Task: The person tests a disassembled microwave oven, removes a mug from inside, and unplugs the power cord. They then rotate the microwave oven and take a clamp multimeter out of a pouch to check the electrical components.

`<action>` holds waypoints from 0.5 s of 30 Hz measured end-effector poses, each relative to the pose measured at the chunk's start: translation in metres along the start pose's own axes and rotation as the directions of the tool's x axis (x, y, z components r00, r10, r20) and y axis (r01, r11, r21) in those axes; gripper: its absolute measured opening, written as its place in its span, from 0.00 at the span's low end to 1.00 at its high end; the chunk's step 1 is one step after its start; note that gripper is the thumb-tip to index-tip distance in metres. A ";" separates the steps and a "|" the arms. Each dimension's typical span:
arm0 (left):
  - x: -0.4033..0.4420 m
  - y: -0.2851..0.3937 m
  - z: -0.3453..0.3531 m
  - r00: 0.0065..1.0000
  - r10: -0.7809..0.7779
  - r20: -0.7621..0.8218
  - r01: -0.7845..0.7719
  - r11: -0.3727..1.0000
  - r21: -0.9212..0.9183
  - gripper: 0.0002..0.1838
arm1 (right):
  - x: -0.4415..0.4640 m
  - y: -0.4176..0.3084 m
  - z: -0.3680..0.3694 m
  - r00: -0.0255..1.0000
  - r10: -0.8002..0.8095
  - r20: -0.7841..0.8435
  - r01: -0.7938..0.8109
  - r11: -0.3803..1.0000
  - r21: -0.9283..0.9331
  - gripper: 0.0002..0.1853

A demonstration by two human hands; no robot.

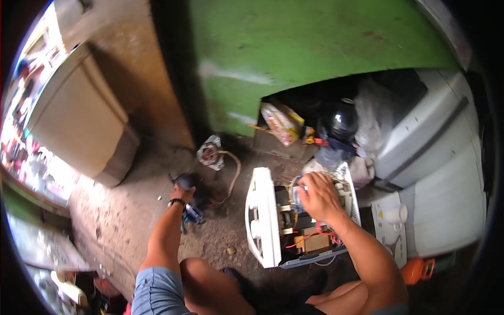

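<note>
A large pale cabinet (79, 115) stands at far left; next, the left hand (181, 194) reaches down to the floor (134, 210), its fingers on a dark object (185, 181), though I cannot tell how tightly they close; a blue item (193, 213) lies just beside it, and a cable (237, 176) runs from a silvery wrapper (210, 152); the opened appliance casing (269, 223) sits in front of the knees, holding red wires (321, 231) and a tan block (313, 242); the right hand (319, 197) is over it, fingers curled among wiring, whether gripping any I cannot tell; behind, a dark recess (310, 98) holds a yellow-and-white packet (283, 123), a shiny black round object (339, 121) and a clear plastic bag (373, 113); an orange container (417, 271) is at right.
</note>
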State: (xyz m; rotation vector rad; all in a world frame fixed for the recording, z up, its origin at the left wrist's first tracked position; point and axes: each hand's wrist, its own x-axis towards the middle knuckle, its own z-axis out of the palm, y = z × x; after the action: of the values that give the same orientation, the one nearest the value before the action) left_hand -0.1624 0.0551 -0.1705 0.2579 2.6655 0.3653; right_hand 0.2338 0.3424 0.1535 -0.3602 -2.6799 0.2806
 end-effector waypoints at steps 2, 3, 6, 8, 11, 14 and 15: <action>-0.035 0.028 -0.009 0.994 -0.111 0.001 0.110 0.991 0.076 0.64 | -0.003 0.002 0.000 1.000 0.017 0.009 -0.017 1.000 0.008 0.10; -0.034 0.037 -0.001 0.987 -0.156 -0.026 0.157 0.983 0.095 0.65 | -0.005 0.003 0.002 1.000 0.009 -0.014 -0.009 1.000 0.014 0.10; -0.024 0.047 0.021 0.972 -0.210 -0.109 0.229 0.951 0.206 0.64 | -0.005 0.006 0.002 1.000 0.018 -0.013 -0.018 1.000 0.005 0.10; 0.004 0.038 0.039 0.965 -0.224 -0.134 0.252 0.934 0.255 0.63 | -0.004 0.004 0.001 0.999 0.038 -0.012 -0.037 0.999 0.015 0.10; 0.034 0.026 0.076 0.937 -0.202 -0.283 0.280 0.922 0.269 0.57 | -0.005 0.004 -0.001 0.999 0.035 -0.006 -0.035 0.999 0.021 0.11; 0.048 0.017 0.084 0.861 -0.268 -0.432 0.318 0.947 0.047 0.47 | -0.005 0.004 -0.001 0.999 0.033 0.001 -0.033 0.999 0.026 0.12; 0.035 0.024 0.067 0.878 -0.295 -0.376 0.319 0.948 0.004 0.41 | -0.005 0.004 -0.002 0.999 0.035 0.000 -0.035 0.999 0.032 0.12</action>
State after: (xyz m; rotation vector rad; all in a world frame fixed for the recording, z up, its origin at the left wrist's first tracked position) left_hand -0.1614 0.1002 -0.2354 -0.2446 3.0286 0.2420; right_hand 0.2399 0.3448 0.1521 -0.3977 -2.6676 0.3328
